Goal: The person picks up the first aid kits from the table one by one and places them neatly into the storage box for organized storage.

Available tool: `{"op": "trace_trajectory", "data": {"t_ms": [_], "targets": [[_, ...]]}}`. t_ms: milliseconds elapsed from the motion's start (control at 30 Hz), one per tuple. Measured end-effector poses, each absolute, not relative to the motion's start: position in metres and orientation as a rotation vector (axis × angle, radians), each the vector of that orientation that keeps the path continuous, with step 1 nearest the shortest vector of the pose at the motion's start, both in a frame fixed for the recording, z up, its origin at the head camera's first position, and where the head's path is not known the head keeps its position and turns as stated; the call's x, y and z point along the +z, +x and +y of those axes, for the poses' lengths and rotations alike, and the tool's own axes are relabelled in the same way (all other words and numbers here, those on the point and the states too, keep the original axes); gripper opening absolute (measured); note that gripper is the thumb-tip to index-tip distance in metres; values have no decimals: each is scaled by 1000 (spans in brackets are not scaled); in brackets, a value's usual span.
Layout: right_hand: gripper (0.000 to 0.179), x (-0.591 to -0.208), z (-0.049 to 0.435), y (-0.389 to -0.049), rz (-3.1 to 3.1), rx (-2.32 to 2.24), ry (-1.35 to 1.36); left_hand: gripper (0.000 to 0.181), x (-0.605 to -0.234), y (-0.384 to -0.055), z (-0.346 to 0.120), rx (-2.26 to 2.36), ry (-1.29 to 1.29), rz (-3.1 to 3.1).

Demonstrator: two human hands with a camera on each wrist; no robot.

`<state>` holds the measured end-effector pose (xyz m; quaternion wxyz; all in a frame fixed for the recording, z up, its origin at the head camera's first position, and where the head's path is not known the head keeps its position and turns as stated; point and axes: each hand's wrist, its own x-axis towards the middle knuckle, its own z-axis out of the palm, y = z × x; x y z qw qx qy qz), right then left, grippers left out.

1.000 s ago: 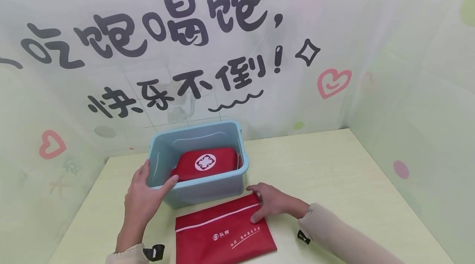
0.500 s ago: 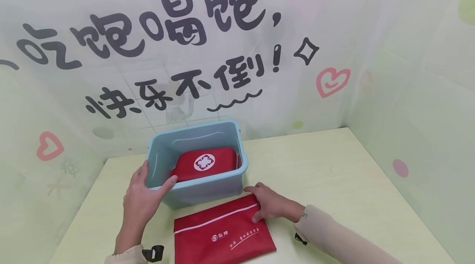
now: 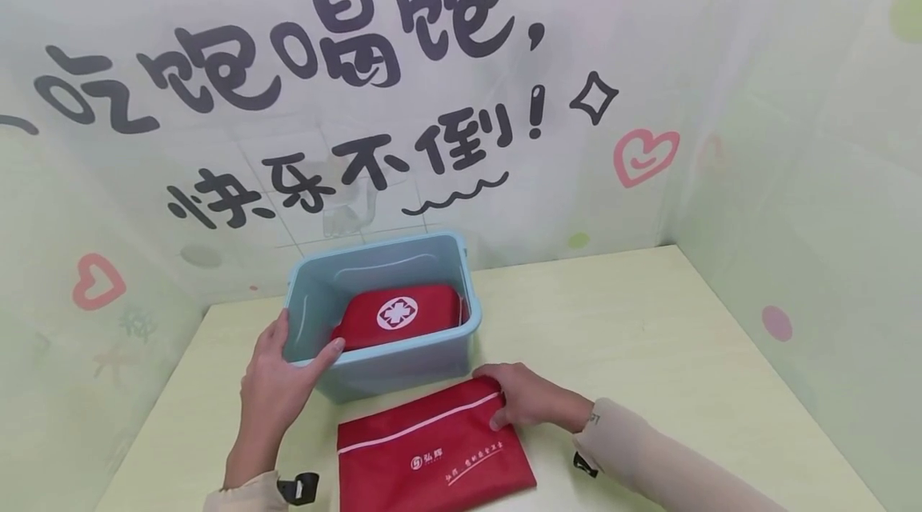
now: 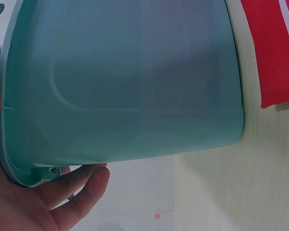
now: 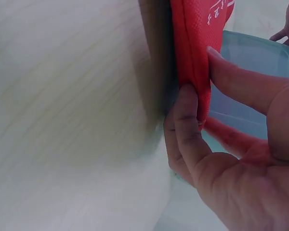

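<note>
My left hand (image 3: 277, 380) grips the near left corner of a light blue plastic bin (image 3: 403, 368), thumb over the rim and fingers down the outside. Inside the bin lies a red first-aid pouch (image 3: 432, 308) with a white cross emblem. My right hand (image 3: 529, 396) pinches the upper right corner of a flat red pouch (image 3: 389, 472) with a white stripe and white lettering, in front of the bin. In the right wrist view the thumb presses one face of the flat pouch (image 5: 190, 48) while fingers curl beneath its edge.
The pale wood table (image 3: 619, 320) runs up to a printed back wall (image 3: 562, 200) with large black characters. Side walls (image 3: 814, 216) close in the table at left and right. The bin stands near the back wall.
The right hand's fingers have closed in more at the flat pouch's corner. The left hand, the bin and both pouches keep their places; the head view has shifted slightly.
</note>
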<state>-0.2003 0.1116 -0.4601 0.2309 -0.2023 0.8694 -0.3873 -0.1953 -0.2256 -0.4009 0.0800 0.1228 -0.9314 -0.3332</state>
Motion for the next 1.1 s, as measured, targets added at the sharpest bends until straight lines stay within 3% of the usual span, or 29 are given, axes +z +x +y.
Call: {"op": "trace_trajectory", "data": {"t_ms": [433, 800, 1100], "targets": [[59, -465, 133, -202, 2015, -1414, -618, 114, -403, -194, -228, -1007, 351, -2778], [43, -452, 160, -208, 1940, -1450, -686, 112, -402, -197, -228, -995, 370, -2795], [45, -435, 184, -213, 1885, -1490, -729, 112, -402, -198, -228, -995, 367, -2798]]}}
